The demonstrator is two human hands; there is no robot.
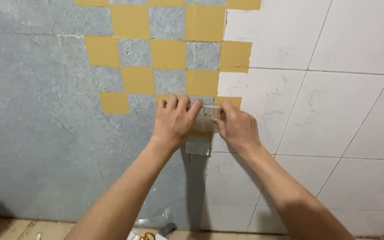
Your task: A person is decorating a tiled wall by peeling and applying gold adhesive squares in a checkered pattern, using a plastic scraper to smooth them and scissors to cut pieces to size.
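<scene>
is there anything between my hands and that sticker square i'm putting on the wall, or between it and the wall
Nothing visible stands between. Both the left hand and the right hand already touch the pale square sheet, pressing it against the grey wall under the yellow squares. Its gridded backing hangs below; whether it lies behind the sheet cannot be told.

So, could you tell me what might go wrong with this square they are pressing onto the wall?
The left hand and right hand hide most of the yellow square, so it could go on crooked against the checkered squares above. The backing sheet hanging below might catch underneath. Sitting on the seam beside the white tiles, an edge may lift.
</scene>
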